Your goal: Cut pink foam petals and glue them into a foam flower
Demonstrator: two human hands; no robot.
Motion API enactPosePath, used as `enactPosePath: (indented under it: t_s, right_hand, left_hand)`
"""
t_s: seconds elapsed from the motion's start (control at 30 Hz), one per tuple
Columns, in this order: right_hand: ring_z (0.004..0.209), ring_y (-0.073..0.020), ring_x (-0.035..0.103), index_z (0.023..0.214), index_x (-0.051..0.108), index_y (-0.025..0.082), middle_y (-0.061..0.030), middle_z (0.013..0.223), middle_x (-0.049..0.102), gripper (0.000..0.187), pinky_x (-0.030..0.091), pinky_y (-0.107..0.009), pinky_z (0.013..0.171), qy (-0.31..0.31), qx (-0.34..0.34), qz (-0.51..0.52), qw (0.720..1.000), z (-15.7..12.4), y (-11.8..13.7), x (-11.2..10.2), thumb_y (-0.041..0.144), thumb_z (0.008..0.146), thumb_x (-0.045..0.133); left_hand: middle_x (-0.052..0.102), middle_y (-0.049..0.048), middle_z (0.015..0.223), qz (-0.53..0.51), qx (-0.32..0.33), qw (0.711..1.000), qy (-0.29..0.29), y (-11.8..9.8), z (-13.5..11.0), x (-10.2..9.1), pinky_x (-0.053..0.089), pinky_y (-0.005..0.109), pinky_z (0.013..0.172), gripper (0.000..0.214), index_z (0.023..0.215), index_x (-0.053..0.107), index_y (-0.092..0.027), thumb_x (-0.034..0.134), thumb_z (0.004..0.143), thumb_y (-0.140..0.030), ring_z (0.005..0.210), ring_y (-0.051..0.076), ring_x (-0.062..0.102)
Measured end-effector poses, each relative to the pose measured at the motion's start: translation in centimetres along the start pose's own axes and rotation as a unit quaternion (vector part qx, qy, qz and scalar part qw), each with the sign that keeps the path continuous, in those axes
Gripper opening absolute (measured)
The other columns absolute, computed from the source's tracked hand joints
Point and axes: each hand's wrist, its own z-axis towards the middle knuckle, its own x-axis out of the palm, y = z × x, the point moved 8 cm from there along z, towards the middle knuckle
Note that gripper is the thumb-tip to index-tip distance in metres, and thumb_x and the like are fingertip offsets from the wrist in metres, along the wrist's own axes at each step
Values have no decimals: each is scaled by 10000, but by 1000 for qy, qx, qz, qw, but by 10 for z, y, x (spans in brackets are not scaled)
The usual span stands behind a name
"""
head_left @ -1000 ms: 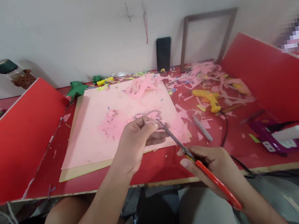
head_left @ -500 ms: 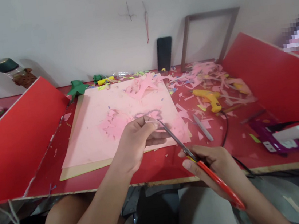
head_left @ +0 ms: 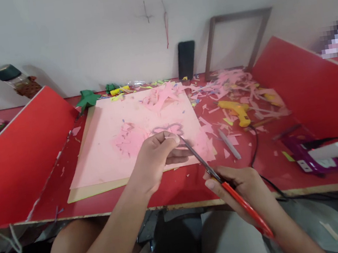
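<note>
My left hand [head_left: 156, 159] pinches a small pink paper cutout [head_left: 169, 131] with a dark outlined edge, held above the pink sheet [head_left: 113, 150]. My right hand [head_left: 245, 187] grips red-handled scissors [head_left: 227, 187]. Their blades point up and left and meet the cutout right at my left fingertips. Both hands hover over the front edge of the red table [head_left: 177, 187].
A yellow glue gun [head_left: 235, 111] lies among pink scraps at the right, its black cord trailing forward. A purple power strip [head_left: 306, 156] sits far right. Red side panels [head_left: 20, 158] flank the desk. A phone [head_left: 186, 60] and a grey frame [head_left: 238, 38] lean on the wall.
</note>
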Motion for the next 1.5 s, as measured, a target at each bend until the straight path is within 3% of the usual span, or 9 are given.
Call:
enactPosePath:
  t_s: [0.2,0.37,0.47,0.63,0.77,0.87,1.07,1.27,1.5]
  right_hand:
    - [474,-110,544,804,726,172,19,563,598,335,404,-195,472,-42,-16,-37,998,-4,-2,-7,449,931,588]
    - [473,-128,550,844,705,183,16,563,598,371,430,-209,467,-71,56,-2,996,-9,-18,-13,525,925,584]
    - [467,-133,540,971,670,193,18,580,588,379,414,-210,431,-81,60,55,993,-11,-26,-16,559,925,584]
    - [703,-168,630,1174,611,221,-40,875,651,436,530,-248,624,-38,-9,147,988,-8,-18,-16,585,941,548]
    - [711,-172,616,1108,690,195,-25,786,620,455,519,-248,642,-34,74,118,990,-7,-21,-16,594,917,586]
    - [662,-175,602,1112,731,174,-29,740,629,467,473,-237,548,-42,108,77,990,-10,-21,-17,574,905,608]
    - [560,-142,474,1005,766,171,-8,645,540,424,362,-243,482,13,67,41,997,-9,-10,-15,548,904,600]
    - [557,-97,245,778,682,163,35,627,344,384,183,-241,463,116,88,74,987,-5,-5,-12,530,878,628]
    - [580,-111,287,627,558,177,30,626,312,364,194,-259,491,204,62,49,976,1,1,-18,435,864,657]
  left_hand:
    - [743,46,791,-5,5,1000,-6,2,4,-3,610,298,733,195,776,581,-159,696,837,-305,733,186,748]
    - [746,60,1058,1,44,999,9,-3,6,-2,603,281,763,220,751,541,-154,726,818,-254,807,163,746]
    - [751,21,930,-2,67,998,15,-4,7,-2,594,264,704,228,749,489,-175,704,819,-207,671,122,716]
    - [628,-49,664,42,111,993,1,-7,8,-2,556,213,590,175,761,555,-187,725,802,-192,545,79,580]
    - [518,-54,649,102,128,986,-3,-10,6,-3,543,220,584,179,738,609,-183,738,825,-270,555,77,523]
    - [501,-46,638,157,145,977,3,-14,2,-3,525,232,629,209,735,610,-187,698,878,-310,590,90,549]
    - [616,4,765,189,156,969,25,-24,-8,1,557,289,724,177,751,594,-192,617,905,-277,740,145,644]
    - [592,-9,726,174,71,978,86,-16,-9,7,591,354,754,253,670,484,-194,665,833,-261,721,187,709]
    - [609,-1,696,184,25,976,114,-11,-10,6,609,385,754,139,683,611,-201,714,760,-253,736,223,722]
